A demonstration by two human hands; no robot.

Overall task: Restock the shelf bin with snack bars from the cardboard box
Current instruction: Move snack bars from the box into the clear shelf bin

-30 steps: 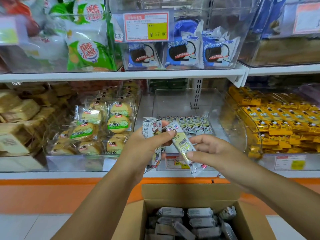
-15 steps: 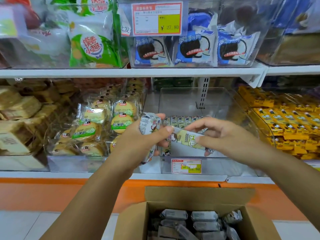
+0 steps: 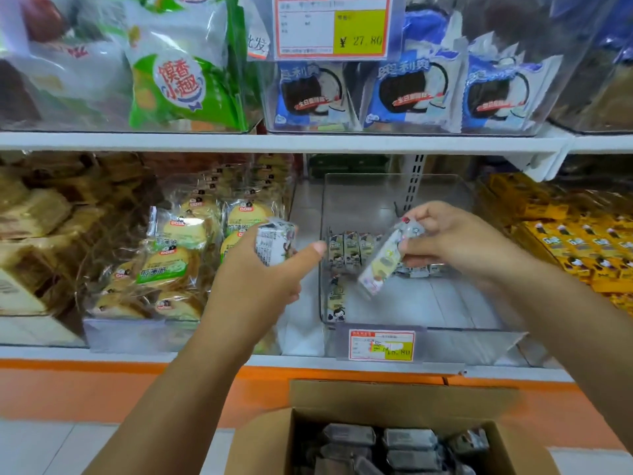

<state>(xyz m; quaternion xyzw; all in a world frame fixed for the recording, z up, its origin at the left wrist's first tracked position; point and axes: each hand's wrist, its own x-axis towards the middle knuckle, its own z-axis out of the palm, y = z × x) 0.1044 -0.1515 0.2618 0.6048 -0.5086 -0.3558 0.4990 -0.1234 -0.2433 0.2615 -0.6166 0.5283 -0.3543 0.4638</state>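
Note:
My left hand [image 3: 263, 279] grips a small stack of wrapped snack bars [image 3: 274, 245] just left of the clear shelf bin [image 3: 428, 313]. Over the bin's opening, my right hand [image 3: 455, 241] pinches one snack bar [image 3: 380, 265] by its upper end, and the bar hangs tilted down to the left. A short row of bars [image 3: 349, 250] stands at the back of the bin, with one more bar [image 3: 337, 296] lying along its left wall. The open cardboard box [image 3: 507, 440] sits below, with several grey-wrapped bars [image 3: 407, 440] inside.
Round cakes in clear wrappers [image 3: 178, 255] fill the bin to the left, yellow packs [image 3: 565, 248] the bin to the right. A price tag [image 3: 382, 344] hangs on the bin's front. The upper shelf [image 3: 274, 142] carries blue cookie packs [image 3: 411, 94] and green bags [image 3: 185, 87].
My right hand has pulled one bar away from the left hand's stack and carried it right and up, over the bin. The left hand stays put with the rest.

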